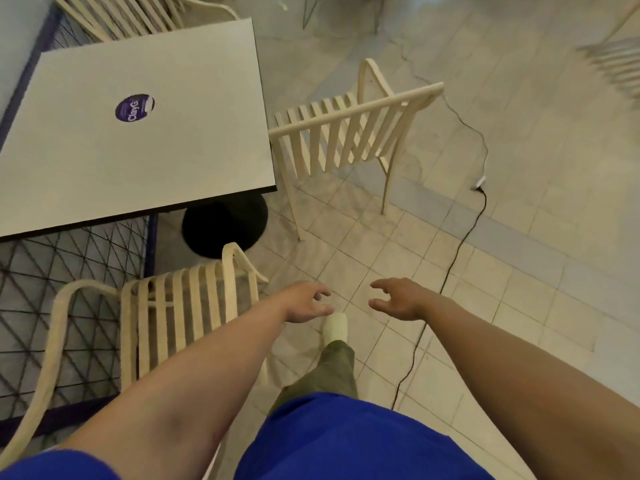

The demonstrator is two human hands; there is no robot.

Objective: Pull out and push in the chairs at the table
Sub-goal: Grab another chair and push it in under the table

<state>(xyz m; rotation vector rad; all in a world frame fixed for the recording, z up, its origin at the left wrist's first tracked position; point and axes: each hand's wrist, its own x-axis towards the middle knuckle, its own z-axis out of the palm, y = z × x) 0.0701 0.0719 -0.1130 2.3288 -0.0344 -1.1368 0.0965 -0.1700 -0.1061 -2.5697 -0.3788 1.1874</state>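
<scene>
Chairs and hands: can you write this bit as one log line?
left hand: open, empty | right hand: open, empty | chair ahead: untouched, beside table corner | near chair: untouched

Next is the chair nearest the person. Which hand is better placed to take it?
Left. The left hand is empty and hangs just right of the near chair, close to its armrest. The right hand, also empty, is farther away over the tile.
</scene>
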